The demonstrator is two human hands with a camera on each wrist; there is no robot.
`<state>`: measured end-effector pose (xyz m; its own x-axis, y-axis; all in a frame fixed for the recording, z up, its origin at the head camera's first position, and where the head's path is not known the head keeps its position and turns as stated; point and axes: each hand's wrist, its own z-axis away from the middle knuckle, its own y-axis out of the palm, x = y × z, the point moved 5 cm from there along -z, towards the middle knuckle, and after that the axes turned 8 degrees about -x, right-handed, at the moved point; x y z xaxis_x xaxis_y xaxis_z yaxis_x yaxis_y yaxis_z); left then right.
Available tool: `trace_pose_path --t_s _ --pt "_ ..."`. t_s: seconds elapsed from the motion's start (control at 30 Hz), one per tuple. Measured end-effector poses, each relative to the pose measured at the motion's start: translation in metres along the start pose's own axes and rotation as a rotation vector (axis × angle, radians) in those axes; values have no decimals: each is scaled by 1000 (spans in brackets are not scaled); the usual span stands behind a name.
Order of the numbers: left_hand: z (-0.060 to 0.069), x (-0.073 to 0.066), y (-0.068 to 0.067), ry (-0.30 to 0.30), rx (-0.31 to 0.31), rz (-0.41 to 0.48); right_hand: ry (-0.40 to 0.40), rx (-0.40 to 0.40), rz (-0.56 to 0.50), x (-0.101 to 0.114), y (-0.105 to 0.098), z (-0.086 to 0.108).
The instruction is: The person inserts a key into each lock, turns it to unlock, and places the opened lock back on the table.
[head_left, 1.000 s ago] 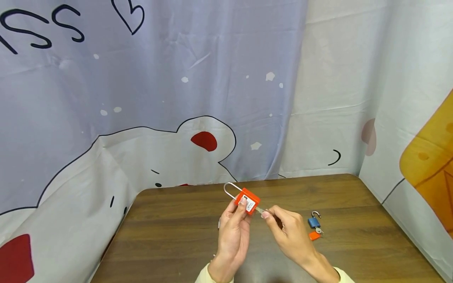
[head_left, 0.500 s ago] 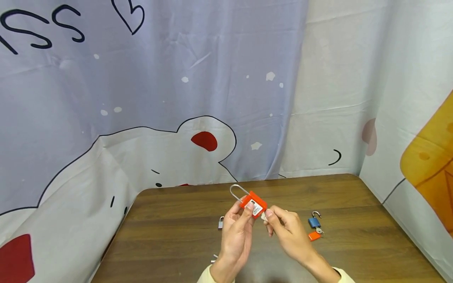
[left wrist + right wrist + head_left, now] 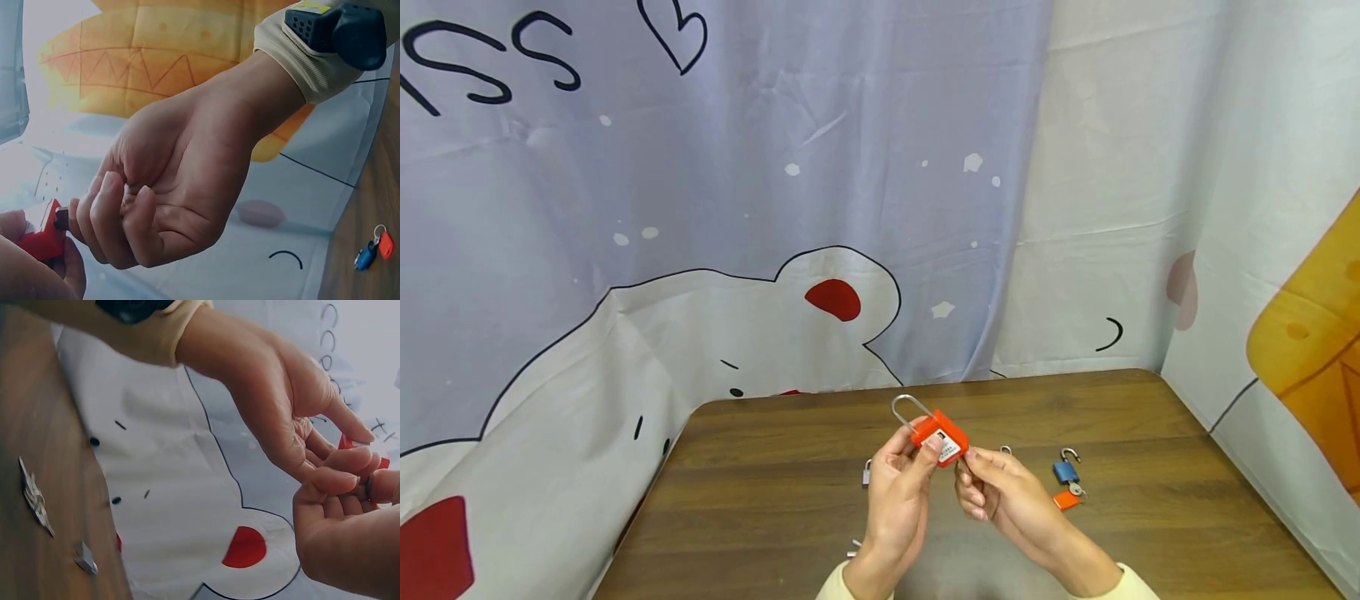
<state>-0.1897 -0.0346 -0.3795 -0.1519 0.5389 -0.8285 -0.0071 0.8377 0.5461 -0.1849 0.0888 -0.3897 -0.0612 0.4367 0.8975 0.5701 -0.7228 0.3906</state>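
Note:
In the head view my left hand [image 3: 898, 508] holds an orange-red padlock [image 3: 951, 429] with a white label. Its thumb lies on the label, and the long metal shackle [image 3: 904, 402] points up and left. My right hand [image 3: 1011, 504] meets the lower right end of the padlock, thumb and forefinger pinching a key that is mostly hidden there. The left wrist view shows the dark key head [image 3: 61, 219] between the padlock [image 3: 45, 240] and the right fingertips. The right hand's other fingers are curled. In the right wrist view both hands cover most of the padlock.
On the wooden table [image 3: 760, 500], right, lie a blue padlock [image 3: 1064, 472] with raised shackle and an orange tag [image 3: 1066, 500] with a key. A small padlock [image 3: 867, 477] stands left of my hands. A bunch of keys [image 3: 36, 497] lies nearby. Printed curtains surround the table.
The left hand and padlock have shifted right and slightly down. The key, earlier visible outside the padlock, is now mostly hidden at its end; the right hand has turned.

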Motion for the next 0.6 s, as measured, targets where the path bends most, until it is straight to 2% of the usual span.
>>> trace_pose_path --t_s 0.17,0.33,0.43,0.6 --pt "1 0 -1 15 4 14 72 76 -175 -8 -1 -1" --pt "1 0 -2 29 10 4 90 180 -295 -12 0 -3" --pt "1 0 -3 32 5 -2 92 144 -256 -13 -4 -4" --pt "0 -4 -7 39 -13 -16 46 10 -6 -6 -16 -3"
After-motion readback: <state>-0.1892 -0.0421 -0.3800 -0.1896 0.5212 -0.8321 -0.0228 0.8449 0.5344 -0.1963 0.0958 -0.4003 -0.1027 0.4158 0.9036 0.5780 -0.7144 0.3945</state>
